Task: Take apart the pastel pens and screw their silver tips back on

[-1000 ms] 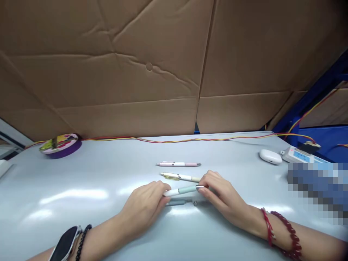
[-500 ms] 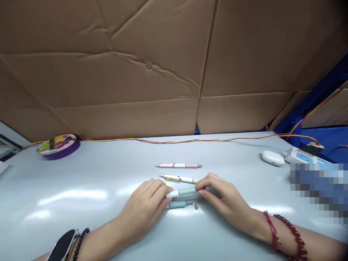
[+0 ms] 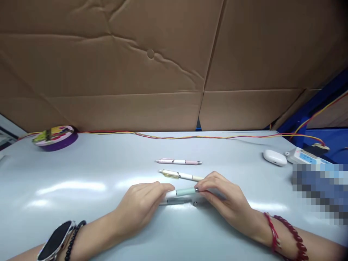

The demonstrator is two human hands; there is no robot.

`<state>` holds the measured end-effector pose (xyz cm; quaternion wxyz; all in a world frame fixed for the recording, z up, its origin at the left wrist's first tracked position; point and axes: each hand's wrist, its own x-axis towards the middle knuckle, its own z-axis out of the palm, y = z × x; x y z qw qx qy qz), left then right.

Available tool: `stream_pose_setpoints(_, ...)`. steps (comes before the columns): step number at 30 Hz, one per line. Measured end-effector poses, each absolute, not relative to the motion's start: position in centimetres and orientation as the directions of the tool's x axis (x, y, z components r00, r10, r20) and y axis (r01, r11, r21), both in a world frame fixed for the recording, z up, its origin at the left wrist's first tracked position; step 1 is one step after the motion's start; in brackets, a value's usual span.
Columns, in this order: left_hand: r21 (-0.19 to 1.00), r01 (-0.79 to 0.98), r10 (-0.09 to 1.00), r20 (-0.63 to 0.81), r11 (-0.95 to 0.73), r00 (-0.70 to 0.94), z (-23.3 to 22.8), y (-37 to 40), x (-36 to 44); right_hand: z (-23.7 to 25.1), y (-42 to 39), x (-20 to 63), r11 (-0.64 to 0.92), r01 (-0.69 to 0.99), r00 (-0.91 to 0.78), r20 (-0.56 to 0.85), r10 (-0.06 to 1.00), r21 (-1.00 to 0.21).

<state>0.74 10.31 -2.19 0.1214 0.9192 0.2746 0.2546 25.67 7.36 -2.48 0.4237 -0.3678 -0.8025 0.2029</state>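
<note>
A white and mint-green pen [image 3: 185,192] lies crosswise between my hands. My left hand [image 3: 141,204] is closed round its white end. With thumb and forefinger, my right hand [image 3: 228,197] pinches the small metal tip [image 3: 197,189] at the green end. Just below is a blue-grey pen [image 3: 174,202], blurred and partly covered by my left fingers; a loose metal pen tip [image 3: 195,203] sits on the table beside its end. Above my hands lies a cream-yellow pen [image 3: 181,175], its right end behind my right fingers. Farther back rests a pink and white pen [image 3: 178,162].
A round purple box [image 3: 58,141] is at the back left of the grey table [image 3: 114,152]. Red and yellow wires [image 3: 163,137] run along the back edge before a cardboard wall [image 3: 122,72]. At right are a white earbud case [image 3: 274,157] and a power strip [image 3: 304,156].
The metal tip now shows between my right fingers at the pen's green end. The blue-grey pen looks blurred and sits a little farther left. The whole view has tilted slightly.
</note>
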Motion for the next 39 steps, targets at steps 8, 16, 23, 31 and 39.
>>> stream_pose_setpoints(8,0.258,0.486,0.550,0.401,-0.835,0.732,-2.37,10.29,0.67,-2.10,7.37,25.71,0.682,0.412,-0.429,0.532,0.731,-0.604)
stream_pose_setpoints(16,0.286,0.475,0.554,0.454,-0.832,0.698,-2.45,10.26,0.90,-2.40,7.34,25.66,0.657,0.465,-0.397,0.523,0.754,-0.593)
stream_pose_setpoints(23,0.298,0.470,0.556,0.464,-0.831,0.689,-2.35,10.33,0.79,-2.80,7.40,25.71,0.640,0.547,-0.445,0.460,0.768,-0.539)
stream_pose_setpoints(31,0.349,0.512,0.618,0.387,-0.785,0.685,-1.91,10.33,1.08,-2.54,7.30,25.58,0.678,0.508,-0.423,0.533,0.733,-0.530)
stream_pose_setpoints(39,0.362,0.509,0.622,0.371,-0.781,0.690,-1.93,10.41,1.16,-2.44,7.38,25.65,0.655,0.486,-0.411,0.510,0.756,-0.579)
